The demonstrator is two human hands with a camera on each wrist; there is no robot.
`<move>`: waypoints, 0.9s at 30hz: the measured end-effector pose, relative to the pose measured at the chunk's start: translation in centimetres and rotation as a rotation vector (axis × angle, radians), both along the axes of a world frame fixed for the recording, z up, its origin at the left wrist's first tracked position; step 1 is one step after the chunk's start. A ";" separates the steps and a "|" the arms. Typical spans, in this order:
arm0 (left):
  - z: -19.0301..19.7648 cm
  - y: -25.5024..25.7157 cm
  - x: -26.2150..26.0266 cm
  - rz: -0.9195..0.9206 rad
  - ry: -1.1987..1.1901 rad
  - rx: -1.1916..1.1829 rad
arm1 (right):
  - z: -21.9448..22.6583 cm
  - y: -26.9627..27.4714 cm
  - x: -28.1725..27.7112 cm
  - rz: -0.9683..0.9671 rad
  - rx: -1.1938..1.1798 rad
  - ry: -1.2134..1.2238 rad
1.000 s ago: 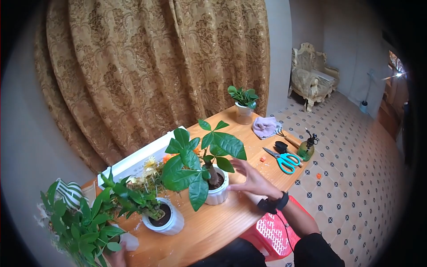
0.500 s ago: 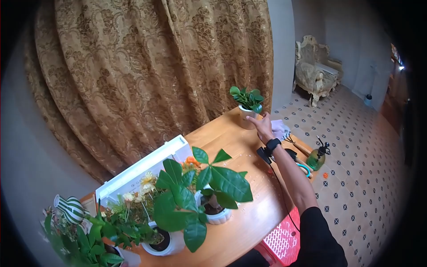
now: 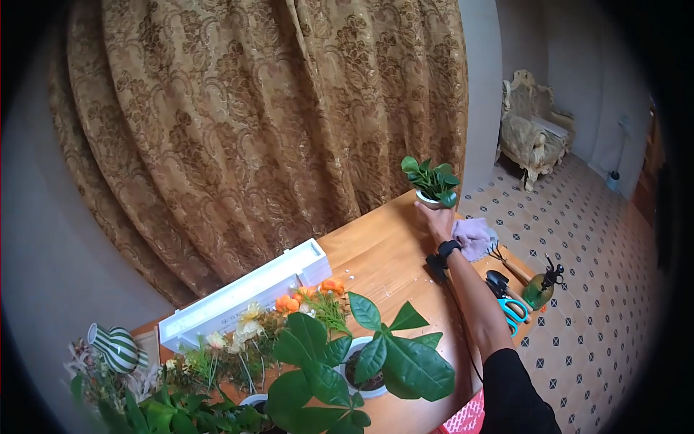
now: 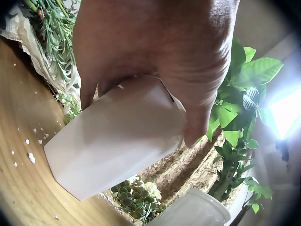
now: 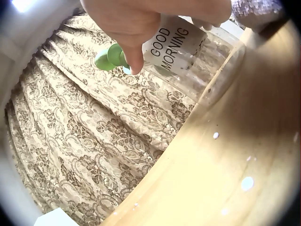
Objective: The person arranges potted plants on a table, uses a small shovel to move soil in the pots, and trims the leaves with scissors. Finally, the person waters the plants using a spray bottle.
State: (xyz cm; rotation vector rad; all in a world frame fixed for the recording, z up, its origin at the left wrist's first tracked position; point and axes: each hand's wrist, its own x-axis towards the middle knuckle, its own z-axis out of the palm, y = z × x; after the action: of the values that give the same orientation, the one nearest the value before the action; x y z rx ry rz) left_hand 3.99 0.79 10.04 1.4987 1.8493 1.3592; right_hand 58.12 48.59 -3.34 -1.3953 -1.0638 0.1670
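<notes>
At the far end of the table my right hand (image 3: 439,223) grips a small pot with rounded green leaves (image 3: 431,179). In the right wrist view its clear pot (image 5: 174,47), printed GOOD MORNING, stands on the wood with my thumb and fingers around its upper part. My left hand (image 4: 155,47) holds a white faceted pot (image 4: 113,136) near its top, thumb on one side and fingers on the other; foliage hides this hand in the head view. A large-leaved plant (image 3: 419,365) in a white pot stands between the hands.
A long white box (image 3: 246,296) lies by the curtain, with orange flowers (image 3: 311,293) and pale blooms before it. A striped vase (image 3: 119,351) is at left. Right of my forearm are a purple cloth (image 3: 473,237), turquoise-handled scissors (image 3: 515,312), a trowel and a spray bottle (image 3: 537,291).
My right hand has left the large-leaved plant's pot, reached to the far end of the table and taken hold of the small potted plant. The head view has shifted.
</notes>
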 end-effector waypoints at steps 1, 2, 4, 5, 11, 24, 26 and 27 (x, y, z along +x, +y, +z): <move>0.0 0.0 0.0 0.001 -0.002 -0.001 | 0.2 0.2 -0.1 0.011 0.002 -0.012; -0.1 0.0 0.0 0.003 -0.005 -0.004 | 0.4 0.1 -0.2 0.013 0.003 -0.013; 0.0 0.0 0.0 0.006 0.000 -0.012 | 0.4 -0.1 -0.3 0.008 0.022 -0.001; 0.0 0.0 0.0 0.007 -0.002 -0.015 | 0.5 -0.1 -0.4 0.012 0.020 -0.003; -0.2 -0.5 -0.1 0.010 -0.010 -0.012 | 0.6 -0.6 0.0 0.056 0.042 -0.097; -0.2 -2.9 0.3 -0.041 -0.014 0.052 | 4.4 -12.1 -4.2 0.835 -0.077 0.148; -0.3 -3.3 0.3 -0.048 -0.013 0.064 | 4.9 -14.3 -4.3 0.899 -0.100 0.140; -0.4 -3.5 0.3 -0.058 -0.014 0.068 | 4.8 -15.3 -4.4 0.899 -0.106 0.138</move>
State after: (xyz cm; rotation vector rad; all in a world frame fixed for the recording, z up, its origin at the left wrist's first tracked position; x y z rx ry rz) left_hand 4.29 -2.70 9.67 1.5602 1.7542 1.4152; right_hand 53.75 33.26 1.45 -0.8881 -1.5145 0.9664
